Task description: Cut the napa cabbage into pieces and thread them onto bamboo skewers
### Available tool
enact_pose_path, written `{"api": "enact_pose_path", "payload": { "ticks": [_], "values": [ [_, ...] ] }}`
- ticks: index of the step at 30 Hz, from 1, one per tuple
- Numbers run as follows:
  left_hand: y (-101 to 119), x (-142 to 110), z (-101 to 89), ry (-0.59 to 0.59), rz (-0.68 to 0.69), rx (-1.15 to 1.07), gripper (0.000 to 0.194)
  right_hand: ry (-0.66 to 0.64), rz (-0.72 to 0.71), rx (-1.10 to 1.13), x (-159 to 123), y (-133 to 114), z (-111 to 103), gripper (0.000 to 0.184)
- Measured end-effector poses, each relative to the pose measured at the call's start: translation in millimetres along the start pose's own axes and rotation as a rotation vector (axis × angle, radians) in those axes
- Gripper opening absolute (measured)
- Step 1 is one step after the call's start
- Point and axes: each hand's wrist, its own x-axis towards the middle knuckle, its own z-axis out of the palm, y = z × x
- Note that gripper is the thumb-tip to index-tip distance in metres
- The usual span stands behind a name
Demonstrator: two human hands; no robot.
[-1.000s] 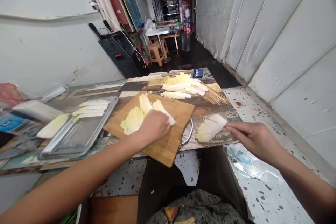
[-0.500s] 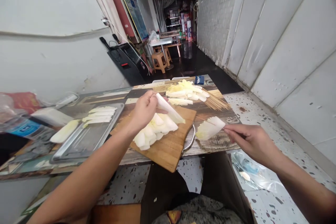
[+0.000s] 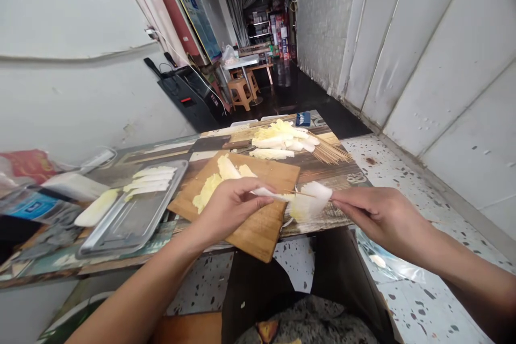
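Note:
My left hand (image 3: 229, 205) pinches a white strip of cabbage leaf (image 3: 271, 194) above the near corner of the wooden cutting board (image 3: 258, 226). My right hand (image 3: 377, 214) grips a thin bamboo skewer (image 3: 303, 194) that carries a cabbage piece (image 3: 310, 201). The skewer tip meets the strip held in my left hand. More yellow cabbage pieces (image 3: 220, 178) lie on the board behind my left hand.
A metal tray (image 3: 133, 210) with cabbage strips (image 3: 150, 178) sits to the left. A cleaver (image 3: 220, 143), a cabbage pile (image 3: 282, 140) and a bundle of skewers (image 3: 328, 151) lie at the far end of the table. White wall panels run along the right.
My left hand lifted a cabbage strip off the board, then brought it down and right to the skewer. My right hand shifted slightly left with the skewered piece.

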Motion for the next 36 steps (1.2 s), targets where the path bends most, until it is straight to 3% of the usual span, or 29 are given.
{"api": "enact_pose_path", "payload": {
  "ticks": [4, 12, 30, 36],
  "values": [
    [6, -5, 0.2, 0.081, 0.043, 0.104, 0.012, -0.027, -0.027, -0.027, 1, -11, -5, 0.03],
    [8, -6, 5.7, 0.033, 0.099, 0.17, 0.009, -0.049, -0.066, -0.095, -3, -14, -6, 0.036],
    [8, -5, 4.7, -0.033, 0.075, 0.182, 0.013, -0.094, -0.088, -0.153, -3, -12, -7, 0.037],
    [12, -6, 0.3, -0.135, 0.07, 0.216, 0.018, -0.117, -0.084, -0.17, -3, -11, -9, 0.032]
  ]
}}
